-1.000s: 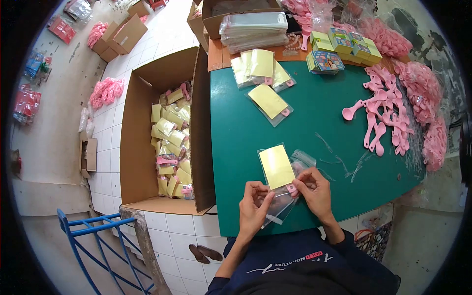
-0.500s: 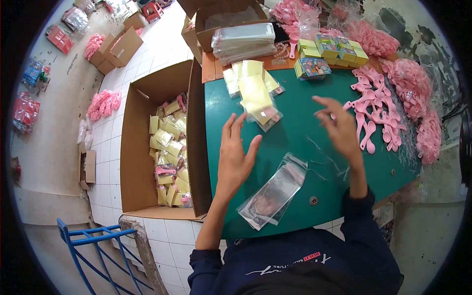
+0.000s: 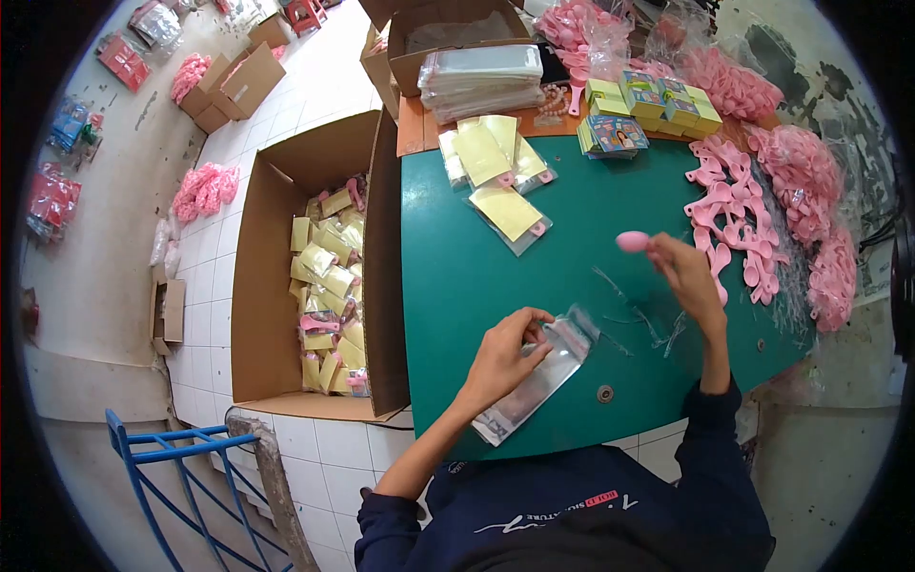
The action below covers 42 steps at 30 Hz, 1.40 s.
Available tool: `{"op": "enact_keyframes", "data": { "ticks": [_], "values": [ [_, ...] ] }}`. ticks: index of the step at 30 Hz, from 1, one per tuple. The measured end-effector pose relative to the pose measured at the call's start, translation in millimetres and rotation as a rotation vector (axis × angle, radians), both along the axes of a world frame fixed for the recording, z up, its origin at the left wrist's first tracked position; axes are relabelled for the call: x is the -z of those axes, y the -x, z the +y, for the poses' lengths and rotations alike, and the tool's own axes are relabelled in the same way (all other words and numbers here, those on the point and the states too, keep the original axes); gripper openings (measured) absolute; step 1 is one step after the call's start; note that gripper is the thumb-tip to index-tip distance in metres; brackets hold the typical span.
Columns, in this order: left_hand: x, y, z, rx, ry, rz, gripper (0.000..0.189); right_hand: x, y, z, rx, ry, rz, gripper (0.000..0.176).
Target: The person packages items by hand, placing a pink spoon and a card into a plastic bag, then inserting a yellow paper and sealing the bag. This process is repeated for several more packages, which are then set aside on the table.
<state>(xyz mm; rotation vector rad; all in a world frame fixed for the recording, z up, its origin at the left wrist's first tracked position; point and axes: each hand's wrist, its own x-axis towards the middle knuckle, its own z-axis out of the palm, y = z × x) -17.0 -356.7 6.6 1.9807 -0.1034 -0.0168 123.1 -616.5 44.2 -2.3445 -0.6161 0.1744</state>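
Observation:
My right hand (image 3: 679,270) holds a pink spoon (image 3: 632,242) above the green table, its round bowl pointing left. Lower down, my left hand (image 3: 515,357) has its fingers bent together at the upper part of the clear plastic bags (image 3: 534,386); whether a bag edge is pinched is too small to tell. More pink spoons (image 3: 732,214) lie in a loose pile right of my right hand. Several packed bags with yellow cards (image 3: 507,212) rest at the table's upper left.
Left of the table stands a large cardboard box (image 3: 383,276) holding packed bags. Along the back are a stack of clear bags (image 3: 481,76), small card stacks (image 3: 615,135) and bagged pink items (image 3: 729,81). A blue metal frame (image 3: 181,456) stands lower left.
My right hand has picked up a pink spoon. My left hand has come down to the clear bags and its fingers have closed. The topmost packed bag now lies among the others.

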Motion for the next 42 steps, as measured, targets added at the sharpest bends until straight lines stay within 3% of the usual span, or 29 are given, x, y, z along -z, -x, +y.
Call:
{"op": "enact_keyframes", "data": {
  "ticks": [1, 4, 7, 10, 13, 17, 19, 20, 22, 25, 27, 29, 33, 36, 39, 42],
  "values": [
    [-1.1, 1.4, 1.3, -0.001, -0.015, -0.011, 0.029, -9.9, 14.5, 9.6, -0.004, -0.087, 0.165, 0.020],
    [-7.7, 6.2, 5.8, -0.062, 0.015, 0.119, 0.024, -25.1, 47.4, 26.2, -0.345, -0.104, 0.057, 0.023],
    [-14.1, 11.5, 12.0, -0.063, -0.108, 0.079, 0.021, -16.3, 70.1, 30.6, -0.426, -0.019, 0.173, 0.027],
    [-13.1, 15.6, 17.3, 0.055, -0.196, 0.093, 0.016, 5.6, 76.8, 30.1, -0.362, 0.010, 0.206, 0.030],
    [-31.9, 20.5, 25.0, -0.030, -0.145, 0.086, 0.011, 15.2, 81.8, 28.7, -0.309, 0.129, 0.042, 0.029],
    [-48.7, 19.5, 36.1, -0.079, 0.167, 0.126, 0.009, 6.4, 89.1, 32.1, -0.242, 0.149, 0.028, 0.027],
    [-34.7, 14.5, 39.6, -0.121, 0.296, 0.182, 0.010, 2.4, 84.2, 31.6, -0.250, 0.123, 0.096, 0.028],
    [-26.4, 12.1, 40.7, -0.143, 0.362, 0.209, 0.011, 0.0, 83.1, 31.2, -0.235, 0.045, 0.075, 0.028],
    [-17.5, 7.7, 39.0, -0.141, 0.197, 0.225, 0.013, -5.5, 82.6, 30.2, -0.202, -0.111, 0.035, 0.028],
    [-4.6, 4.8, 28.4, -0.196, 0.008, 0.064, 0.014, -19.9, 87.5, 34.0, 0.151, -0.413, 0.230, 0.022],
    [6.3, 3.8, 21.7, -0.232, -0.069, -0.074, 0.019, -18.1, 95.0, 46.6, 0.257, -0.632, 0.170, 0.019],
    [5.6, 2.0, 20.7, -0.118, -0.150, 0.002, 0.023, -12.7, 100.2, 62.4, 0.311, -0.791, 0.159, 0.013],
    [-14.4, 0.9, 22.7, -0.042, -0.137, 0.205, 0.027, 12.0, 94.4, 77.3, 0.196, -0.361, -0.195, 0.011],
    [-14.6, 7.2, 39.0, -0.027, -0.168, 0.097, 0.029, 13.1, 95.1, 79.5, 0.199, -0.342, -0.165, 0.009],
    [-45.7, 15.6, 47.8, -0.169, -0.042, 0.223, 0.030, 11.2, 92.6, 78.2, 0.198, -0.288, -0.269, 0.007],
    [-42.0, 22.1, 58.4, -0.105, 0.263, 0.237, 0.026, 2.3, 91.7, 78.2, 0.175, -0.286, -0.168, 0.006]
  ]
}}
